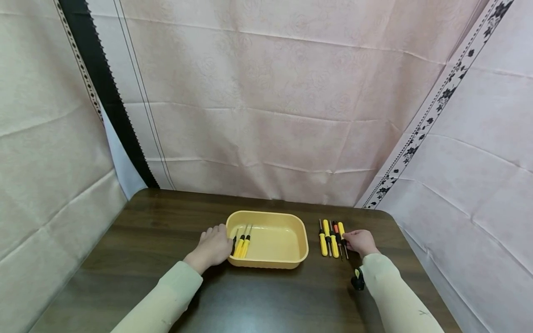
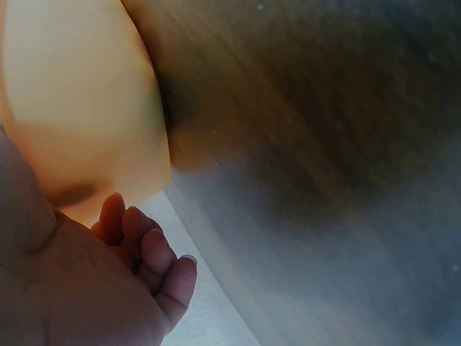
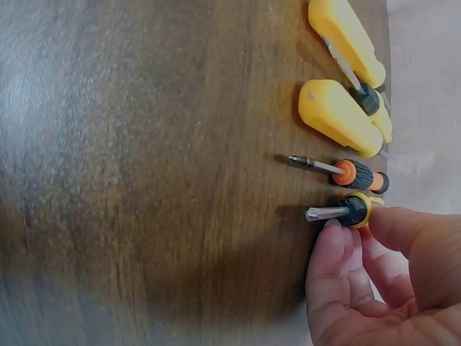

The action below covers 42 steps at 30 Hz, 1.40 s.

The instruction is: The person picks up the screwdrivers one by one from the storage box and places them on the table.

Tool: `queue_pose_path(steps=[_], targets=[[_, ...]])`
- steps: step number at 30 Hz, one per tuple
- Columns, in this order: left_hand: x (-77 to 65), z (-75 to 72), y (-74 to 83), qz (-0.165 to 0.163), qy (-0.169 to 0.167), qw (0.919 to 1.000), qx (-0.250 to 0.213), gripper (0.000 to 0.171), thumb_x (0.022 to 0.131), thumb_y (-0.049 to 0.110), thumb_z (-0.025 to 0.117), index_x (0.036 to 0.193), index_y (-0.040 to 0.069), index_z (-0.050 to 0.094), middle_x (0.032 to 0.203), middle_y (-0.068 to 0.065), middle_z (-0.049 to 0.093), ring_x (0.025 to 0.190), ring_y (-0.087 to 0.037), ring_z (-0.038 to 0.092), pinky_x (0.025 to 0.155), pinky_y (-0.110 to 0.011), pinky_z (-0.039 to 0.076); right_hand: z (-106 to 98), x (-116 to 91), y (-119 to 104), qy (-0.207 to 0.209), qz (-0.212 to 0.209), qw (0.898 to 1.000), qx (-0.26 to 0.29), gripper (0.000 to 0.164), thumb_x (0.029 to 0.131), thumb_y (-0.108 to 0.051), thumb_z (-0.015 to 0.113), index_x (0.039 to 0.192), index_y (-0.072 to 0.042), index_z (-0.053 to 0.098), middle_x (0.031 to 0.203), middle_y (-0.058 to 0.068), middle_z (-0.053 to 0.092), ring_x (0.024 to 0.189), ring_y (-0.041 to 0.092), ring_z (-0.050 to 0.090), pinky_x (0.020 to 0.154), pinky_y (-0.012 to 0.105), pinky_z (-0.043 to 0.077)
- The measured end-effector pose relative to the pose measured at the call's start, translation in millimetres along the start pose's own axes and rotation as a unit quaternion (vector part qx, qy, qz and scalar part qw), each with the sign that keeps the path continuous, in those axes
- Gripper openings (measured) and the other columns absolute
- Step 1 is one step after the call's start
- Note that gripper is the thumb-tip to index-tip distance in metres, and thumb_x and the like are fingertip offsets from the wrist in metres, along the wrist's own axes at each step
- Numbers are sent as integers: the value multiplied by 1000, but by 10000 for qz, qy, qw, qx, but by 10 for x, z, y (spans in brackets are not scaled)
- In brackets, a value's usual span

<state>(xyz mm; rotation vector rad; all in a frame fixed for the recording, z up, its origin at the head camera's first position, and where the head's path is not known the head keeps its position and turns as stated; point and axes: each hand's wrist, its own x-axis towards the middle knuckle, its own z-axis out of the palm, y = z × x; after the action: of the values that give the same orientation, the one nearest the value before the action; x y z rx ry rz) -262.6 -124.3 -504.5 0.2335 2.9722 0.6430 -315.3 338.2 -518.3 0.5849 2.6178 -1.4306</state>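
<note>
In the head view, my left hand (image 1: 213, 247) is at the left rim of a yellow plastic tray (image 1: 276, 240). Its fingers curl by the outer wall in the left wrist view, while the thumb is hidden behind that wall. Yellow-handled screwdrivers (image 1: 243, 245) lie inside the tray's left end, partly covered by this hand. My right hand (image 1: 361, 241) pinches a black-and-yellow screwdriver (image 3: 353, 210) between thumb and fingers, its tip toward me. It is the rightmost of a row. Beside it lie an orange-and-black screwdriver (image 3: 353, 174) and several yellow-handled screwdrivers (image 3: 338, 117).
The tray and the row stand on a dark brown wooden table (image 1: 275, 296). Pale cloth (image 1: 258, 115) hangs behind the table's back edge and along both sides. A black device (image 1: 357, 280) is strapped at my right wrist.
</note>
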Motion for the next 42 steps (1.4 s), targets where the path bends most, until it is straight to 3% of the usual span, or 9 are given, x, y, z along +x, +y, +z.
queue_pose_path(steps=[16,23,27,33,38,42], targets=[[-7,15,-10,24,-4,10000,-12,30,98,26,46,111,-1,48,91,-10,47,85,-27,42,80,-45,33,5,-123,-21,212,-48,9996,181,34,94,-22,62,110,9,64,107,20,63,78,19,65,70,33,55],[-10,14,-39,-7,-9,10000,-32,31,98,27,46,113,-1,48,91,-9,47,86,-27,43,81,-44,33,42,-273,-260,730,-628,9945,415,45,95,-37,58,116,2,62,108,18,62,90,28,62,73,36,53],[-8,17,-54,23,16,10000,-52,32,98,26,46,114,-2,48,91,-10,48,85,-27,43,80,-45,34,102,-417,-552,485,-885,9926,681,52,95,-43,57,122,1,58,116,20,59,100,33,61,81,39,52],[-1,44,-17,36,24,10000,-74,33,97,27,47,115,-2,48,93,-10,49,87,-27,44,81,-45,34,304,-592,-926,151,-1125,9889,962,49,92,-43,63,118,-1,63,106,12,65,90,23,66,75,32,53],[3,65,17,82,53,9999,-22,32,97,28,47,113,-1,49,91,-9,48,86,-26,43,81,-44,34,489,-735,-1141,-306,-1325,9831,1224,46,92,-38,66,117,0,63,106,15,64,97,32,63,80,38,53],[-3,63,14,113,84,9999,-25,31,97,27,48,111,-1,49,90,-9,47,85,-26,43,79,-44,34,634,-823,-1233,-521,-1360,9818,1217,41,91,-34,67,117,-2,63,109,19,63,91,27,65,80,39,54]])
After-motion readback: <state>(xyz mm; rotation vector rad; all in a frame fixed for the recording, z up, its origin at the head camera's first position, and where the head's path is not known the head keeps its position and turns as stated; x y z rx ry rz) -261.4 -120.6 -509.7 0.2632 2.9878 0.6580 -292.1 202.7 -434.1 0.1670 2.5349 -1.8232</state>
